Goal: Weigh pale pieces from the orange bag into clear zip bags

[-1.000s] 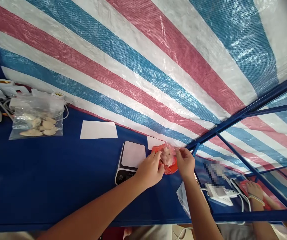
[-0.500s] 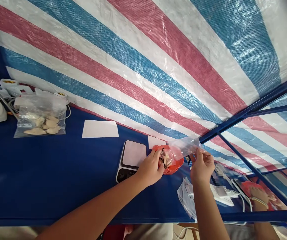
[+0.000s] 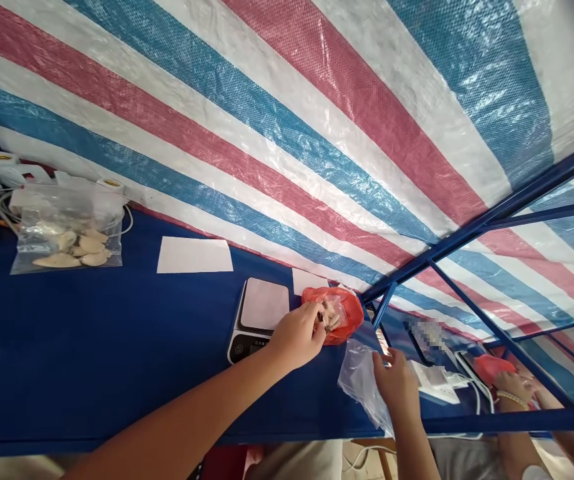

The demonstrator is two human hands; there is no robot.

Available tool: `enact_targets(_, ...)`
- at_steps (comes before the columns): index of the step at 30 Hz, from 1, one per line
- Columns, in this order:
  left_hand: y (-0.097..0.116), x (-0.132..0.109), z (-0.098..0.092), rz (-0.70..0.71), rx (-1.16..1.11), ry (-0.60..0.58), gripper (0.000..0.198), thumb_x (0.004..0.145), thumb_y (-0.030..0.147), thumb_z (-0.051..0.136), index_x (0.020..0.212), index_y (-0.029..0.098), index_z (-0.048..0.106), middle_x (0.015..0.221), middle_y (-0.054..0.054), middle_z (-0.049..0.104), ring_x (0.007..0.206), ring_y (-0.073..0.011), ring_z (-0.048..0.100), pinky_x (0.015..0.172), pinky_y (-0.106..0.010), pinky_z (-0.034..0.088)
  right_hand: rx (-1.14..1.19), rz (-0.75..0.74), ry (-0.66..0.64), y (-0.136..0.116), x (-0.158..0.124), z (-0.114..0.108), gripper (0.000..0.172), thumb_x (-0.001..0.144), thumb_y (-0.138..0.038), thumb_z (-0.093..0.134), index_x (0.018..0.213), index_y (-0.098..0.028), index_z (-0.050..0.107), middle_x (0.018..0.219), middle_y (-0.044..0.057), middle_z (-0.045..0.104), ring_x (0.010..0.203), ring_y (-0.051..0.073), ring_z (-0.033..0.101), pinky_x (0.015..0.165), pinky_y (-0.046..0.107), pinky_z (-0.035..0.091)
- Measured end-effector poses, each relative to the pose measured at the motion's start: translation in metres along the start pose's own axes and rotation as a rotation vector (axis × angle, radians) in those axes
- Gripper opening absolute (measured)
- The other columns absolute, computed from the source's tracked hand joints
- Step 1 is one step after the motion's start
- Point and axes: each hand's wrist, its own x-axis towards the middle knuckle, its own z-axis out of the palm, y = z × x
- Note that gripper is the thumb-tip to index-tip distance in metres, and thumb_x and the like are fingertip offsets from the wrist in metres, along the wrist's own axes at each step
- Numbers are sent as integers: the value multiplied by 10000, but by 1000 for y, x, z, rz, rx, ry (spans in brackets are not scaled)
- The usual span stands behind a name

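Note:
My left hand (image 3: 299, 335) is closed at the left side of an open red plastic bag (image 3: 349, 320), its fingertips pinched on something small and dark that I cannot make out. Pale, thin pieces (image 3: 334, 313) lie in the bag beside those fingers, partly wrapped in clear plastic. Over a heap of clear plastic bags (image 3: 359, 373) is my right hand (image 3: 397, 383), its thumb and forefinger apart and nothing visible between them. A white kitchen scale (image 3: 265, 305) with a black front panel stands left of the red bag; my left forearm passes in front of its lower right corner.
Farther left lie a white paper (image 3: 195, 255) and a clear zip bag of pale slices (image 3: 84, 248). Blue metal bars (image 3: 431, 257) rise on the right. Beyond them are a white power strip (image 3: 437, 385), cables, and another person's hand (image 3: 514, 387) by a red bag.
The clear plastic that my right hand held up over the red bag is out of there. My right hand has moved down to the clear bags. My left hand stays at the red bag.

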Motion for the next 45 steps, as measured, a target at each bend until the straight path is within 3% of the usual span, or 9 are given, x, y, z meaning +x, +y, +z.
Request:
enact_targets(3, 0, 0, 0, -1, 7, 3, 199, 935, 201, 476, 1104, 202, 581, 974, -61, 697, 826, -196, 665, 684, -304, 479, 10, -117, 58, -29, -2, 0, 440, 804, -543, 556, 1073, -203, 634, 1117, 208, 739, 903, 360, 731, 803, 504, 550)
enact_targets(9, 2, 0, -2, -26, 19, -3, 180, 918, 188, 480, 1059, 209, 591, 988, -57, 697, 806, -191, 661, 678, -302, 477, 117, -275, -117, -90, 36, 38, 301, 856, -453, 538, 963, -232, 712, 960, 106, 779, 903, 286, 731, 816, 394, 535)
enact_targets(14, 0, 1, -4, -56, 42, -22, 178, 933, 200, 472, 1065, 212, 591, 951, -46, 685, 764, -185, 649, 628, -291, 443, 121, -295, -237, -116, 64, 69, 168, 731, -391, 661, 765, -227, 679, 790, 77, 727, 772, 269, 676, 731, 372, 504)
enact_targets(19, 0, 2, -6, -70, 60, -8, 156, 931, 203, 485, 1043, 208, 593, 952, -47, 687, 774, -188, 656, 622, -291, 438, 201, -296, -277, -120, 64, 50, 175, 737, -378, 610, 633, -238, 618, 663, 32, 649, 680, 230, 599, 703, 353, 465)
enact_targets(27, 5, 1, -6, -135, -75, -34, 329, 966, 471, 551, 1144, 204, 623, 1084, -89, 723, 921, -249, 705, 725, -330, 509, 545, -169, -300, -116, 37, 23, 485, 799, -649, 573, 1004, -213, 636, 842, 51, 715, 667, 205, 655, 634, 342, 552)
enact_targets(33, 0, 6, -4, -138, -163, 36, 263, 1017, 335, 473, 1001, 195, 695, 881, -52, 747, 808, -201, 697, 698, -291, 497, 558, -187, -206, -118, 7, 32, 495, 818, -551, 637, 1174, -207, 639, 1046, 116, 734, 918, 277, 716, 845, 450, 586)
enact_targets(38, -5, 7, -8, -98, -13, 44, 296, 1001, 228, 461, 1120, 216, 731, 1084, -74, 765, 962, -232, 722, 845, -340, 552, 364, -505, -130, -124, -5, 22, 481, 847, -338, 620, 1316, -237, 654, 1374, 138, 631, 1293, 310, 592, 1111, 514, 461)
enact_targets(41, -6, 7, -8, -98, 34, 32, 331, 1007, 228, 453, 1189, 231, 729, 1147, -87, 755, 963, -236, 733, 853, -357, 576, 269, -723, -180, -128, -5, 17, 321, 920, -333, 585, 1195, -253, 730, 1278, 114, 706, 1199, 295, 663, 1029, 475, 533)
enact_targets(45, -7, 8, -6, -97, 15, 78, 345, 1016, 244, 449, 1248, 226, 704, 1222, -91, 737, 994, -233, 730, 873, -361, 589, 220, -736, -49, -128, 5, 11, 264, 974, -371, 544, 1025, -254, 775, 1065, 87, 781, 1011, 279, 727, 961, 444, 555)
